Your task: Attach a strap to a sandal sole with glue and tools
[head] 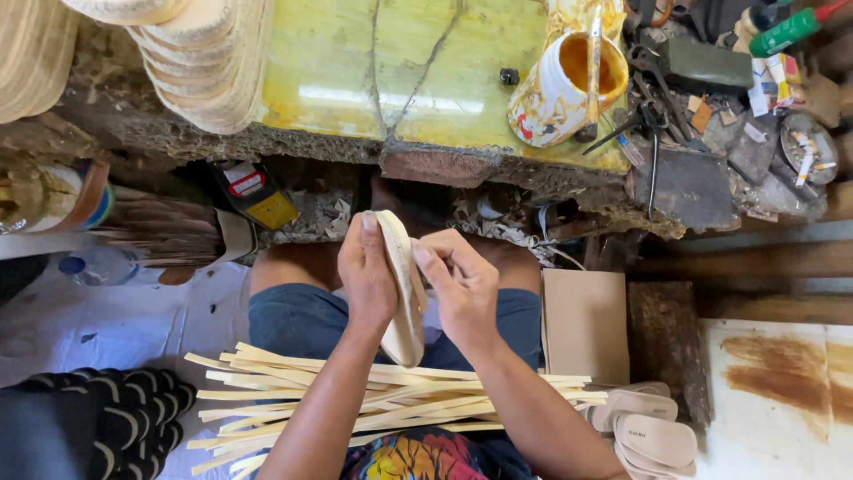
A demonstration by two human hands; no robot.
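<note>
Both hands hold a pale shoe sole on edge above the lap; the left hand wraps its fingers closed around it, the right hand pinches its rim (thumb on top); pale strips lie across the knees; a glue-stained pot stands on the yellow workbench.

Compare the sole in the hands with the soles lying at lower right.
The held sole stands on edge, gripped by the left hand and right hand; the lying soles rest flat, untouched. The held one shows its rim; the others show their top faces. Both are pale beige.
</note>
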